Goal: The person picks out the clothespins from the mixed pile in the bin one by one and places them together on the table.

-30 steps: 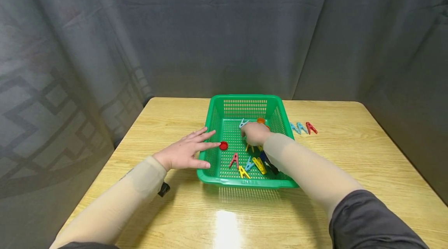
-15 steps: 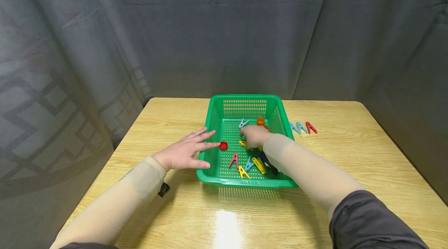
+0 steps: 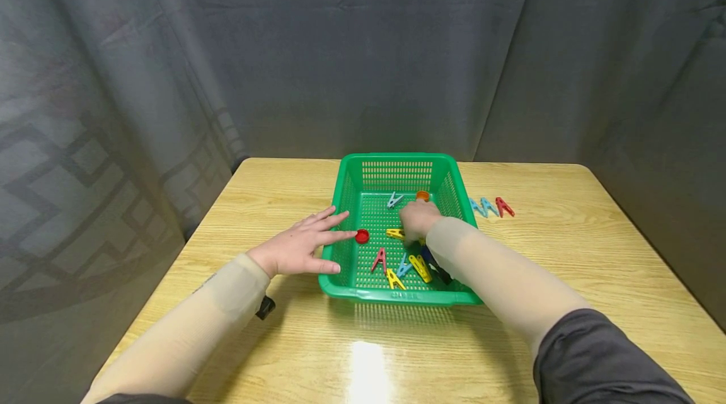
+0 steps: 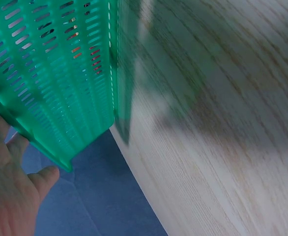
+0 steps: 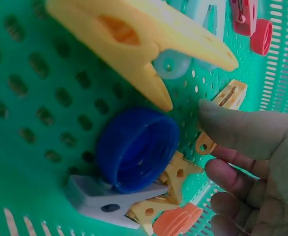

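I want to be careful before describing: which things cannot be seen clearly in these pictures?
- Head view: right hand covers its own fingertips and the pegs under it.
- Right wrist view: orange cap cut off by the bottom edge.
- Left wrist view: left hand cut off at the corner; green basket wall hides its contents.

A light wooden worktop (image 3: 567,253) with rounded corners and a fine straight grain fills the lower half of the head view. Near its front edge, a bright patch of overhead light (image 3: 367,369) glares off the glossy surface. Dark grey curtains (image 3: 363,51) hang in soft folds behind the far edge and along both sides; the left curtain (image 3: 85,158) carries a faint geometric line pattern.
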Demonstrator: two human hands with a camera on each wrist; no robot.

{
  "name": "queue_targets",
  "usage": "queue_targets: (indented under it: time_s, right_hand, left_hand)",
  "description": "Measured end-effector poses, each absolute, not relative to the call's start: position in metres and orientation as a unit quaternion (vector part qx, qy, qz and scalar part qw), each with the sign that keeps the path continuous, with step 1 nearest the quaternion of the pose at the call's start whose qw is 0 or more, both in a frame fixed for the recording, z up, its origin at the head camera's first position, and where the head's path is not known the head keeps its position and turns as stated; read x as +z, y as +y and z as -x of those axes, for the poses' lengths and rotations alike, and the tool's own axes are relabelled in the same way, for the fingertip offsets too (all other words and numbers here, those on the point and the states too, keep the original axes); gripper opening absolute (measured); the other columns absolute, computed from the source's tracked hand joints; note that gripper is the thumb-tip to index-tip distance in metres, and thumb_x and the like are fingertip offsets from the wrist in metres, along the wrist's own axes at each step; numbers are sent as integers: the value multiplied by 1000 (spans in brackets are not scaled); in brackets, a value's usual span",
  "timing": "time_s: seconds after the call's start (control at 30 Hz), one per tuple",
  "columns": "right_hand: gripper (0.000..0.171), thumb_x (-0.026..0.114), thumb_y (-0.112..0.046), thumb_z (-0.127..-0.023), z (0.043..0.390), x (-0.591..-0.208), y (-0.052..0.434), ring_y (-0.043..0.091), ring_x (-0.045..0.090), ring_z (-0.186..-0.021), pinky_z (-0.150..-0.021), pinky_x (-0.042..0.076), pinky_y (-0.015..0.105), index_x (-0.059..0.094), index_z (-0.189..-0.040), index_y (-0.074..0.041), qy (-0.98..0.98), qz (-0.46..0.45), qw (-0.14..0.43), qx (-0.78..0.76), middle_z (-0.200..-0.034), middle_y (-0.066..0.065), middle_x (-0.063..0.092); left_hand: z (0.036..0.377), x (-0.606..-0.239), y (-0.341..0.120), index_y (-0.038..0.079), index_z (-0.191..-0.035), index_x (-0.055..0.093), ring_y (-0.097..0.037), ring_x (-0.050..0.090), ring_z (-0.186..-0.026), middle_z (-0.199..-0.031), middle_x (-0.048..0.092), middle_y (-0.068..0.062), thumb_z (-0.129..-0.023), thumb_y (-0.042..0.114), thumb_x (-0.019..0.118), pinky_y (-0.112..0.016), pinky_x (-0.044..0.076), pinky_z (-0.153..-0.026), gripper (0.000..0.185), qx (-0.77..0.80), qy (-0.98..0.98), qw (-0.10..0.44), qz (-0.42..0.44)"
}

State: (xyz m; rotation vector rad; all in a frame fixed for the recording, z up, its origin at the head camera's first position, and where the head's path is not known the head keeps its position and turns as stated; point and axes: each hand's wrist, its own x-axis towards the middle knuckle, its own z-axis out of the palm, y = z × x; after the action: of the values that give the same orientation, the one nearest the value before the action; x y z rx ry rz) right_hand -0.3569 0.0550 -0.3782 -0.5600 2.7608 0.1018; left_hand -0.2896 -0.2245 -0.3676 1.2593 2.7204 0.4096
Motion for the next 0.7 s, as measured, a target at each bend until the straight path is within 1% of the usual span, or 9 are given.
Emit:
queue_targets:
  time_s: [0.1,0.17,0.3,0.4,0.5,0.6,0.7]
  right_hand:
    - [10,76,-20,-78,357,-377,55,24,54,-84,-76,45,43,68,-80,-15,967,197,160,7,-87,1,64]
    - [7,73,-16,-81,357,-375,55,22,55,-78,-69,46,39,67,-83,-14,968,188,164,-31,-84,0,64]
    - [11,72,-15,-84,357,-373,55,19,53,-71,-62,45,34,65,-90,-10,965,167,169,-109,-86,3,62]
    - [13,72,-16,-84,358,-371,55,18,52,-72,-63,46,32,66,-94,-8,962,165,159,-151,-91,4,62]
    - [18,72,-16,-85,360,-369,57,19,54,-75,-66,48,34,68,-99,-6,958,169,144,-181,-97,7,64]
    - [27,71,-18,-86,361,-367,59,21,58,-86,-75,51,37,67,-109,-5,955,176,130,-201,-107,9,65]
    - [33,71,-20,-87,361,-364,59,24,60,-97,-83,51,41,66,-115,-4,952,185,120,-213,-113,11,64]
  left_hand:
    - [289,-367,-225,28,-148,41,-26,-1,-148,-161,12,4,-87,54,62,-51,10,-115,69,132,899,60,-413]
    - [289,-368,-225,27,-148,41,-25,-1,-147,-161,11,4,-87,54,61,-50,10,-115,69,130,899,62,-413]
    - [290,-368,-225,29,-148,40,-24,-3,-147,-161,10,5,-88,54,61,-50,10,-116,69,130,900,65,-412]
    - [290,-368,-225,30,-148,39,-22,-3,-147,-161,10,6,-88,54,61,-50,10,-116,69,132,900,66,-411]
    - [290,-368,-225,31,-148,39,-23,-2,-147,-161,10,6,-88,54,62,-51,10,-115,69,133,900,66,-410]
    - [290,-368,-225,31,-148,39,-24,-2,-148,-161,10,6,-87,54,62,-52,11,-115,69,132,900,65,-410]
    - [290,-369,-225,31,-148,39,-24,-2,-148,-161,9,7,-87,54,62,-51,11,-115,69,133,900,66,-410]
